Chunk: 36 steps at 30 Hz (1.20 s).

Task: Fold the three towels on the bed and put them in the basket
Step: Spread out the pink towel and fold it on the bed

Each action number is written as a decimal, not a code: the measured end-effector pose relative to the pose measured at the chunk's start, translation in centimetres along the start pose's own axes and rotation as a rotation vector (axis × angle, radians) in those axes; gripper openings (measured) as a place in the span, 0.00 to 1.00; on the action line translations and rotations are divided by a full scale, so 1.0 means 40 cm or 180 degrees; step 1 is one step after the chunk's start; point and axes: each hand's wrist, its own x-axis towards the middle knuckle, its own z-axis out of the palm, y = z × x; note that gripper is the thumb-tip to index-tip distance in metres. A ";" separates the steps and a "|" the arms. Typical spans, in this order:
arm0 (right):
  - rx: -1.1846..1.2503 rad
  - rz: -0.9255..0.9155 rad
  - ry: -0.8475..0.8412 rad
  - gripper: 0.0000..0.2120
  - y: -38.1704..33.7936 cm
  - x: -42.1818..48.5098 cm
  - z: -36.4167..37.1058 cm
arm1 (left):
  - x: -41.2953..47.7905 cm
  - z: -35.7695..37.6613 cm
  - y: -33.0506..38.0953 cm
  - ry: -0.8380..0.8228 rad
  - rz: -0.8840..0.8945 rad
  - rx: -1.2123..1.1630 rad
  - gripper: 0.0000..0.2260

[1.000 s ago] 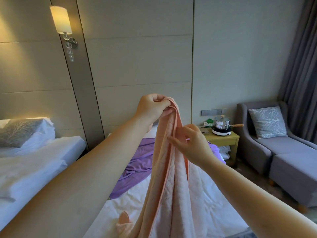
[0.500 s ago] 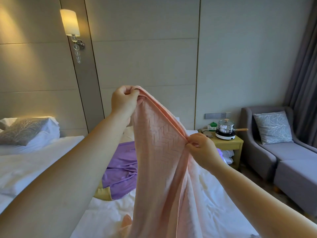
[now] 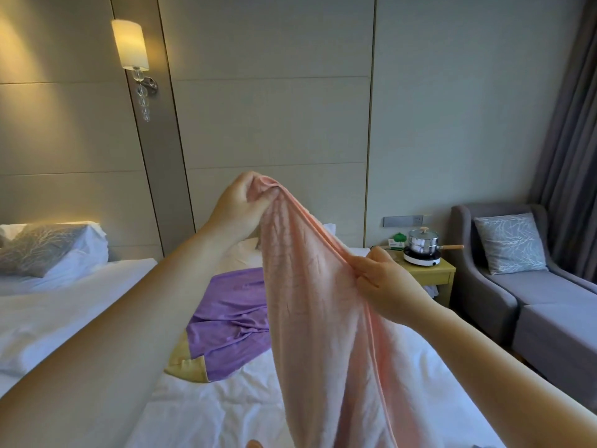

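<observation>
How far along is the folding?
Nothing looks done: no folded towel or basket shows. In hand: the left hand and right hand pinch the pink towel at its top edge, holding it up. Left: the purple towel and yellow cloth lie crumpled on the bed.

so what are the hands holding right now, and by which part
Both hold the pink towel by its top edge: left hand grips the bunched corner, right hand pinches farther along.

A hotel bedroom: twin beds (image 3: 80, 286), wall sconce (image 3: 130, 45) (lit), grey sofa (image 3: 533, 286).
</observation>
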 end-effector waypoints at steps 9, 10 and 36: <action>0.0390 -0.0448 0.0526 0.15 -0.029 0.001 0.031 | -0.031 0.119 0.039 -0.0256 0.0335 -0.0409 0.08; 0.0498 -0.0396 0.0587 0.15 -0.035 0.003 0.031 | -0.033 0.126 0.041 -0.0274 0.0371 -0.0438 0.08; -0.0910 -0.0877 0.1277 0.13 -0.086 -0.086 0.111 | -0.022 0.085 0.010 -0.0253 0.0244 -0.0911 0.04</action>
